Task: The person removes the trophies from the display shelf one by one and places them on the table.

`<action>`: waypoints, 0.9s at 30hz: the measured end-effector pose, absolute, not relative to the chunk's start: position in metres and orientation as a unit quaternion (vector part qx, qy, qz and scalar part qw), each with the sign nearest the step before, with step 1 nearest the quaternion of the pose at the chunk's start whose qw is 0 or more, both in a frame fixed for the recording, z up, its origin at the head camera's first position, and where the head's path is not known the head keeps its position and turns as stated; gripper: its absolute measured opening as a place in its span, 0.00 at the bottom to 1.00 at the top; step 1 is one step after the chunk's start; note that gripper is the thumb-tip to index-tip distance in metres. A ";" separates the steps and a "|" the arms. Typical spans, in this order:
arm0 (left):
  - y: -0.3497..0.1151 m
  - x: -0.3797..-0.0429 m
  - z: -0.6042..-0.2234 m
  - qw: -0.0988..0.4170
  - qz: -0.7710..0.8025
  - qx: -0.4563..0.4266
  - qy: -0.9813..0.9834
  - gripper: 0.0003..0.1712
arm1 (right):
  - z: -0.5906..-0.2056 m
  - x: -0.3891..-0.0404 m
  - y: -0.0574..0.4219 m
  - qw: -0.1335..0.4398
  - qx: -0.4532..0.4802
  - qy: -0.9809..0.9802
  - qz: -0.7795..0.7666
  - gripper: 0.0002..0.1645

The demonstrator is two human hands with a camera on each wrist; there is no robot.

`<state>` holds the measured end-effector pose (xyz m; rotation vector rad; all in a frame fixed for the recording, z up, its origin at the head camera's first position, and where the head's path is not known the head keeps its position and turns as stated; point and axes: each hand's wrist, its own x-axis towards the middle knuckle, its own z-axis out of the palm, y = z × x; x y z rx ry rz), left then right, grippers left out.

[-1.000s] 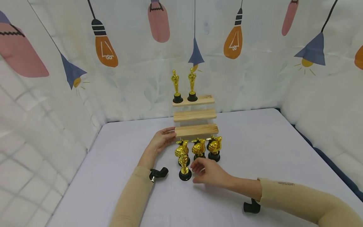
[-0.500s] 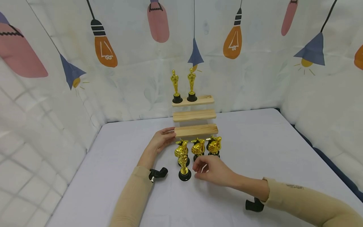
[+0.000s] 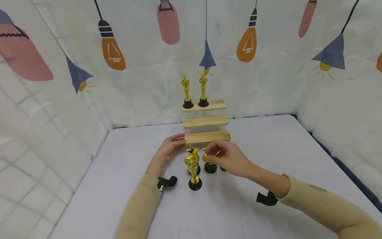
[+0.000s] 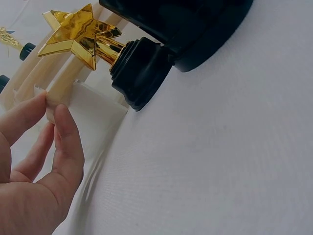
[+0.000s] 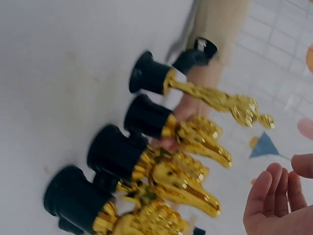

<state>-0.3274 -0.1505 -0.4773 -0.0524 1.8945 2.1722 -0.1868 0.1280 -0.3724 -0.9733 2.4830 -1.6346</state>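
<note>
My left hand (image 3: 171, 147) pinches the left end of the lowest board of a three-step wooden shelf (image 3: 208, 136). In the left wrist view, a gold star trophy (image 4: 73, 34) stands close to those fingers. My right hand (image 3: 231, 157) hovers over the trophies with loosely bent fingers and holds nothing; it partly hides them. Beneath it are gold thumbs-up trophies (image 5: 181, 178) on black bases, in a row before the shelf. One gold figure trophy (image 3: 194, 176) stands upright at the front left of that row. Two more figure trophies (image 3: 203, 88) stand on the top board.
A white cloth covers the table (image 3: 283, 159). Behind it hangs a white curtain (image 3: 143, 89) printed with lamps and bulbs. Each wrist carries a black camera mount (image 3: 167, 182). The middle board (image 3: 206, 121) bears no trophy.
My right hand has moved away from beside the front figure trophy, slightly right, then up over the right part of the row. My left hand stays at the board.
</note>
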 end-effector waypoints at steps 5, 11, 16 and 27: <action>-0.150 -0.327 -0.477 0.130 0.748 -0.020 0.651 0.29 | -0.355 -0.199 0.129 -0.011 -0.302 0.782 -0.545 0.07; -0.149 -0.327 -0.477 0.127 0.749 -0.020 0.650 0.29 | -0.342 -0.217 0.133 0.005 -0.294 0.773 -0.562 0.08; -0.150 -0.324 -0.475 0.126 0.745 -0.020 0.655 0.29 | -0.331 -0.231 0.133 0.028 -0.289 0.781 -0.553 0.11; -0.150 -0.324 -0.476 0.131 0.745 -0.018 0.654 0.29 | -0.320 -0.272 0.141 0.077 -0.247 0.785 -0.563 0.15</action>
